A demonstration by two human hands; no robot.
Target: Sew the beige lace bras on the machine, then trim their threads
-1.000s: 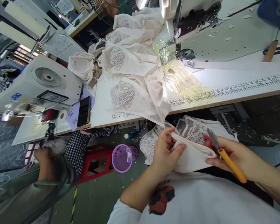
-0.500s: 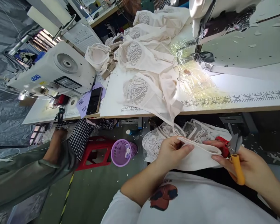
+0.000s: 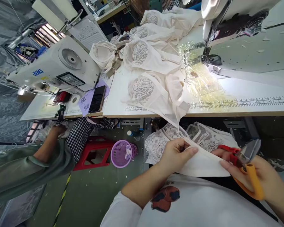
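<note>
The left hand (image 3: 177, 154) is clenched on the near end of a cream fabric piece (image 3: 203, 162), thumb on top and fingers beneath, pinching the folded edge. The right hand (image 3: 253, 176) has two duties: its fingertips (image 3: 224, 164) pin the far end of the same piece, while its palm and remaining fingers are closed around the orange-handled scissors (image 3: 247, 164). Both grips are therefore occupied; neither is released.

The fabric piece is held above the person's lap, below and in front of the tabletop (image 3: 239, 108), not resting on it. Its long axis runs left to right between the two hands, with the stretched upper edge rising slightly toward the left hand. The scissor blades (image 3: 251, 151) stand just beyond the right end of that edge, pointing up and away to the right, so the cutting tool lies off the fabric's right end rather than across it. The right hand is clearly the nearer to the blades; the left hand only anchors the opposite end.

Lace garments (image 3: 203, 135) lie just behind the held piece. More cream pieces (image 3: 153, 88) are heaped on the tabletop beside the sewing machine (image 3: 227, 19). A co-worker's arm (image 3: 44, 151) shows at the far left, well apart.
</note>
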